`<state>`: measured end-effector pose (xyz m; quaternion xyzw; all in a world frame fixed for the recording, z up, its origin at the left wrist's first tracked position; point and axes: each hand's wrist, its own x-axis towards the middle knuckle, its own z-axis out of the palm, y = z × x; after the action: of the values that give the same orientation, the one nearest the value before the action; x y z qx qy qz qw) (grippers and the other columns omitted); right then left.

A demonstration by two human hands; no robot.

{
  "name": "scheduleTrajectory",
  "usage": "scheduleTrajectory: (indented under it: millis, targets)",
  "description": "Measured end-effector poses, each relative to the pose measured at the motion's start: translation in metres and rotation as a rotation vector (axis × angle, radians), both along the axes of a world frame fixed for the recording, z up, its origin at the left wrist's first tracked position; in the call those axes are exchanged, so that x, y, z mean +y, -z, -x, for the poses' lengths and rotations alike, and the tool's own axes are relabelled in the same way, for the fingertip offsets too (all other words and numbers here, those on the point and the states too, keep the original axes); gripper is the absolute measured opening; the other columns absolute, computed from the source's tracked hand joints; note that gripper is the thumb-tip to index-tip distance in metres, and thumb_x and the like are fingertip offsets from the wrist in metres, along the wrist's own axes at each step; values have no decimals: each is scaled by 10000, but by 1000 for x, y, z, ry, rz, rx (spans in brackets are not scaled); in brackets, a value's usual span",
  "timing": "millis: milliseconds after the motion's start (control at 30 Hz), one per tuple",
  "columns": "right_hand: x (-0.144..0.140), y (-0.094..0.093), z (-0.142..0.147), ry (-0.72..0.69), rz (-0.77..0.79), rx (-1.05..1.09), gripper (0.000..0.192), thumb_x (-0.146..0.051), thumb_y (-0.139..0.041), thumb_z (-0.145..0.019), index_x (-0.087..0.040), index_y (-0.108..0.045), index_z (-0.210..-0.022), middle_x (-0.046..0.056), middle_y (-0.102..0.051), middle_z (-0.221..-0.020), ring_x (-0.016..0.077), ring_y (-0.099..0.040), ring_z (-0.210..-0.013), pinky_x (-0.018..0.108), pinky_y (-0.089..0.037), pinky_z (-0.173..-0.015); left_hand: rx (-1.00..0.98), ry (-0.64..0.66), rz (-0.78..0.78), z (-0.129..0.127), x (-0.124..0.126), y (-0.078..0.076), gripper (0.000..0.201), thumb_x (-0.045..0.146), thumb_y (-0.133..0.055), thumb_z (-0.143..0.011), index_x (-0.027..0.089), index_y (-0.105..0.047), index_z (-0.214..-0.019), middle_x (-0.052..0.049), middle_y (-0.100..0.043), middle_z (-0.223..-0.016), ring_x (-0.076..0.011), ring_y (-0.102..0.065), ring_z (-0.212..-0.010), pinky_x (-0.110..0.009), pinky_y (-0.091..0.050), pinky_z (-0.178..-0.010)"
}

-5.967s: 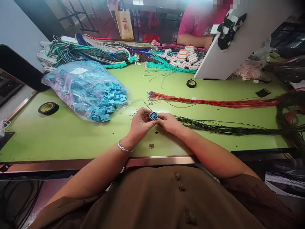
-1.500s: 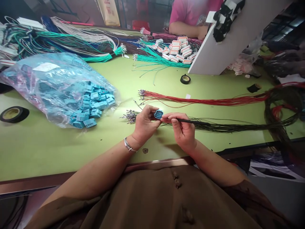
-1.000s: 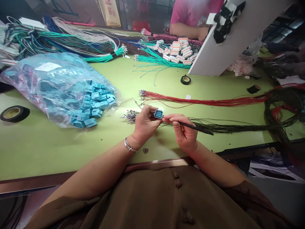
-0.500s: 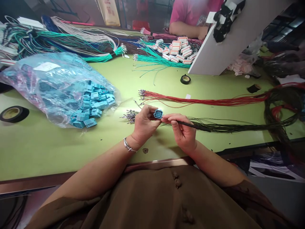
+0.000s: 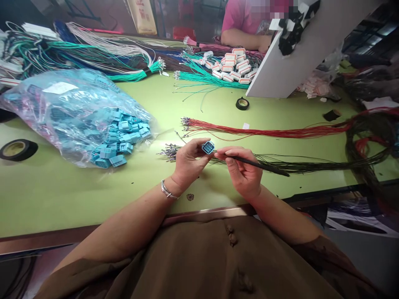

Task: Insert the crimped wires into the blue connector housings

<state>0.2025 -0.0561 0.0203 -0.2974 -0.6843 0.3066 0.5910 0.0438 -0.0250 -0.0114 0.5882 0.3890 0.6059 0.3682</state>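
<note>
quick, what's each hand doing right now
Left hand: closed on the blue connector, held up off the green table.
Right hand: pinching a dark wire, its tip at the connector.

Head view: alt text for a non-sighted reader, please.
Left hand holds a small blue connector while the right hand pinches a dark wire at its face, over a green table beside a bag of blue connectors.

A green-topped workbench (image 5: 62, 195) with a metal front edge, a slanted white board (image 5: 299, 62) at its far side
</note>
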Motion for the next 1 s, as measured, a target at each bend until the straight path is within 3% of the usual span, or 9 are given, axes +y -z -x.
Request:
scheduleTrajectory:
  millis: [167, 400, 600, 767, 1000]
  targets:
    - [0, -4, -3, 66, 17, 23, 156, -195, -543, -957, -239, -613, -1089, 33, -703, -1029, 132, -715, -854, 315, -638, -782, 102, 71, -103, 5, 2, 0, 434, 213, -745, -797, 247, -679, -1225, -60, -693, -1037, -140, -640, -870, -253, -555, -756]
    - [1, -6, -2, 52, 7, 24, 140, -189, -527, -966, -236, -599, -1076, 17, -698, -967, 105, -684, -767, 269, -608, -688, 51, 317, 32, 5, 2, -1, 563, 257, -685, -859, 287, -550, -1405, -49, -665, -989, -141, -586, -809, -302, -537, -793]
    - [1, -7, -3, 91, -9, -53, 106, -204, -525, -967, -224, -603, -1035, 19, -671, -944, 93, -651, -715, 257, -579, -660, 84, 468, 48, 5, -2, -4, 606, 268, -644, -892, 311, -462, -1468, -44, -658, -1065, -135, -585, -864, -309, -521, -871]
    - [0, -9, -2, 84, 2, -32, 103, -188, -518, -969, -220, -600, -1023, 8, -662, -906, 84, -641, -693, 245, -572, -650, 116, 509, 51, 6, -3, -3, 605, 263, -618, -909, 310, -435, -1484, -45, -658, -1113, -138, -589, -914, -308, -510, -912]
    - [-1, -9, -1, 66, -3, 4, 104, -186, -516, -968, -215, -603, -1018, 10, -656, -897, 87, -639, -694, 251, -575, -645, 6, 634, 74, 6, -4, -10, 587, 217, -594, -923, 303, -441, -1483, -47, -693, -1073, -138, -599, -908, -302, -522, -909]
